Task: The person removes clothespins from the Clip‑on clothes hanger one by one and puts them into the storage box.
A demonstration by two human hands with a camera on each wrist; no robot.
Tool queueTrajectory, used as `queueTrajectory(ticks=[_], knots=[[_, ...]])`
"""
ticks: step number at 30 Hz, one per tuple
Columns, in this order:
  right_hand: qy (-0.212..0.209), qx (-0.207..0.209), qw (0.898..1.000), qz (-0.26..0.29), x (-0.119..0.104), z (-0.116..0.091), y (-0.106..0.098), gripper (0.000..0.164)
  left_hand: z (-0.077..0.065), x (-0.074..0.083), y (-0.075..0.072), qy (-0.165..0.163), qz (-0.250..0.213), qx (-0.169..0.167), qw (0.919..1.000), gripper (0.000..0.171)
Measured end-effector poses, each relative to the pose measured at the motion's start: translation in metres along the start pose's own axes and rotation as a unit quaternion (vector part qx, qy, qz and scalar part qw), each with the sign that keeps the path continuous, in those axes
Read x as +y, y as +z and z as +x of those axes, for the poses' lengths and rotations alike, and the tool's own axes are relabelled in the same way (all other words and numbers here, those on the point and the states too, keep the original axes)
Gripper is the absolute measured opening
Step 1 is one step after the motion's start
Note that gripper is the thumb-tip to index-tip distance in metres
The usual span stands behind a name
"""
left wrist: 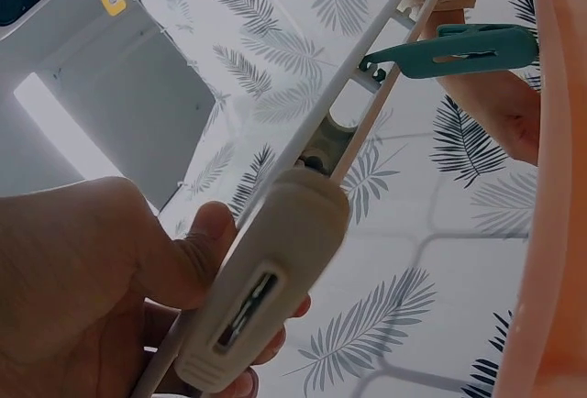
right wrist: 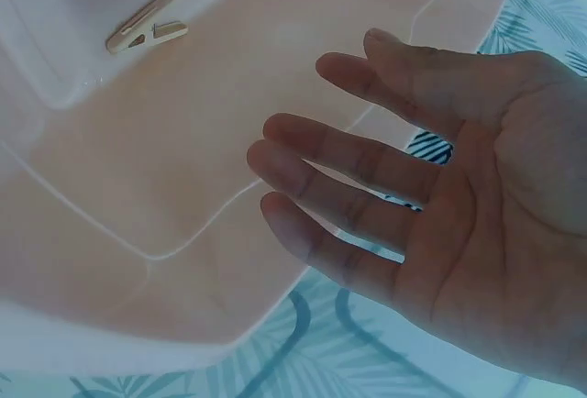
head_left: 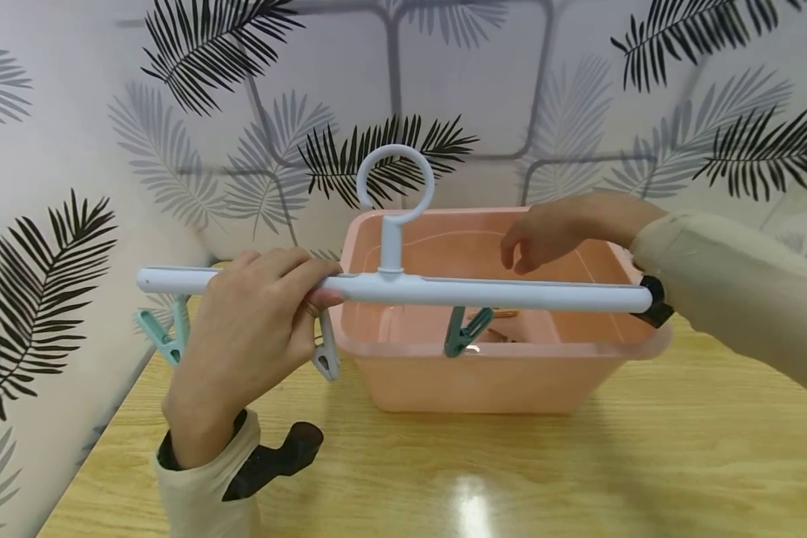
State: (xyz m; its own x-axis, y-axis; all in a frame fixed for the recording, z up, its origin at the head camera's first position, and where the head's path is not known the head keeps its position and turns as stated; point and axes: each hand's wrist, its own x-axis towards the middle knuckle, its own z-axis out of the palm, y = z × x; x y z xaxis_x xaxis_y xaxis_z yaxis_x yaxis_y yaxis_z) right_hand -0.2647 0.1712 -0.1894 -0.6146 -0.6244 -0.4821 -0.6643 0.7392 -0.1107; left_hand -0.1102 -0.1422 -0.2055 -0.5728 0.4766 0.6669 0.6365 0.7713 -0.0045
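Gripping the pale clip hanger [head_left: 498,294] off-centre before the pink tub [head_left: 477,385], the left hand [head_left: 252,321] risked the long end dipping should its hold slacken, while the right hand [head_left: 554,233], empty, fingers spread, hung apart from a tan clothespin [right wrist: 147,18] inside.

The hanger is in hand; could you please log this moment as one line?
left hand: grips hanger; right hand: over basin, holding nothing; hanger: three clips visible; basin: gold clip inside
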Motion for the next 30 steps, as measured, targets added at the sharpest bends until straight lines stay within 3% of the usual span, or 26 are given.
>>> queueTrajectory(ticks=[10,16,23,30], knots=[[0.014,0.027,0.999,0.036,0.01,-0.026,-0.009,0.031,0.002,0.0,0.006,0.007,-0.003,0.005,1.0,0.012],[-0.008,0.082,0.994,0.067,0.015,-0.048,-0.003,0.028,0.004,0.001,0.009,0.011,-0.005,0.014,0.9998,0.013],[0.037,0.199,0.972,0.121,0.02,-0.075,0.013,0.025,0.005,0.002,0.015,0.018,-0.011,0.018,0.9996,0.016],[0.068,0.274,0.946,0.156,0.023,-0.092,0.028,0.026,0.009,0.006,0.022,0.025,-0.019,0.021,0.9993,0.015]])
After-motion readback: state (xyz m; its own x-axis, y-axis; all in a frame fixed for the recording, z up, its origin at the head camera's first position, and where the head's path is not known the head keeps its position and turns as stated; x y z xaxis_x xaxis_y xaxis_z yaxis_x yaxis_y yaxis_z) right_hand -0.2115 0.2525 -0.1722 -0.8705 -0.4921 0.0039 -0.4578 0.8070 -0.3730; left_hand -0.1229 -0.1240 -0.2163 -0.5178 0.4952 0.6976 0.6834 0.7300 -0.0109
